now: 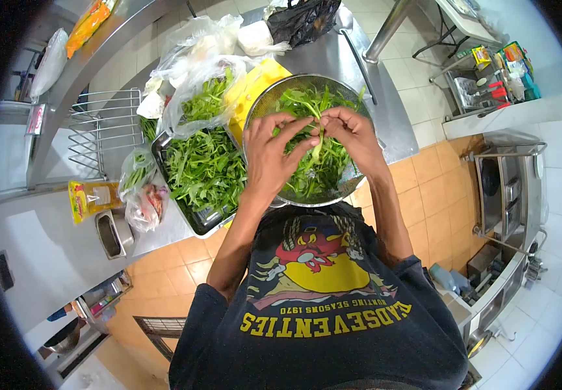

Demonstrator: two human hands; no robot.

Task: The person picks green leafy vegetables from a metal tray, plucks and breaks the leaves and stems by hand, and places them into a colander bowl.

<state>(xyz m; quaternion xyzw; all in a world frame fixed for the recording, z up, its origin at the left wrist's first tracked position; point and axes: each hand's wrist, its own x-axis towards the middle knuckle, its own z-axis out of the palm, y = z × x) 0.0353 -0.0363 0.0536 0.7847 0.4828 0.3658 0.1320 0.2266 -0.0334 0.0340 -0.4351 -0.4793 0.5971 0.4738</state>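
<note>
My left hand [273,151] and my right hand [353,135] meet over a round metal mesh strainer [255,123]. Both are closed in a pinch on a leafy green stem [318,151], its pale lower part hanging between the fingers. More leafy greens [307,185] lie in the strainer under my hands. Left of it, a rectangular metal tray [210,220] is heaped with cut greens [206,166]. A clear plastic bag [186,107] with more greens rests behind the tray, beside a flat yellow object [258,88] that the strainer partly covers.
A black plastic bag [303,23] and a long-handled spoon or ladle [357,55] lie at the table's back. A wire rack [108,123], a yellow packet [93,198], small bags [144,205] and a metal container [113,234] stand left. A stove [505,188] is on the right.
</note>
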